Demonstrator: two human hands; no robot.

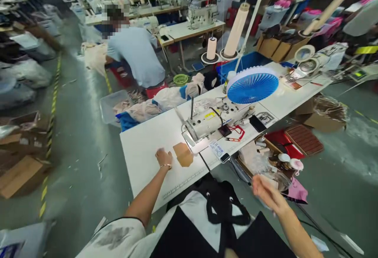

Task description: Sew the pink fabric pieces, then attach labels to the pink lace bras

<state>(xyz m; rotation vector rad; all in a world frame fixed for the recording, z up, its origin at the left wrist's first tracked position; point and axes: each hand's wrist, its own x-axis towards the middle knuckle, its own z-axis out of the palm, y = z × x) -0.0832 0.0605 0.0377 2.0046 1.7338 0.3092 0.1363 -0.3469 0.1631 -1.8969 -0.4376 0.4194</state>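
Note:
My left hand (pixel 163 158) is over the white sewing table (pixel 138 144), palm down. Its fingers are a little bent and apart, blurred at the tips, and I see nothing in them. Just right of it lies a tan, angular flat piece (pixel 183 155), not touched by the hand. A white sewing machine (pixel 206 122) stands beyond that piece. My right hand (pixel 265 193) is in the air off the table's front edge, near a box of supplies. Blurred by motion, its fingers look stretched out, with nothing visible in them.
A blue fan (pixel 253 85) stands behind the machine. Red-handled snips (pixel 238 134) and a dark phone (pixel 257 124) lie near the needle end. The open cardboard box (pixel 245 165) holds spools and plastic bags. A co-worker in a light blue shirt (pixel 137 51) sits ahead, beside bundled cloth (pixel 171 98).

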